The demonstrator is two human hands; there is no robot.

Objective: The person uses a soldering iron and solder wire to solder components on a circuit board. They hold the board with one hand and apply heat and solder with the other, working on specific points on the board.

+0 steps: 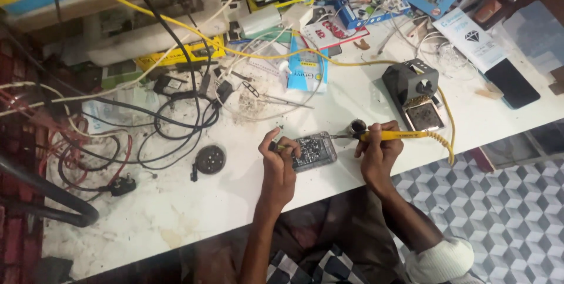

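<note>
A small grey circuit board lies flat on the white workbench, near its front edge. My left hand pinches the board's left end and holds it still. My right hand grips a yellow-handled soldering iron like a pen. The iron's metal tip rests at the board's right edge. A yellow coiled cord runs from the handle up past a dark soldering stand.
Black cables and a plug sprawl over the bench's left half, beside a round black disc. Tweezers, a blue packet, a dark phone and boxes crowd the back. A small dark pot stands by the iron.
</note>
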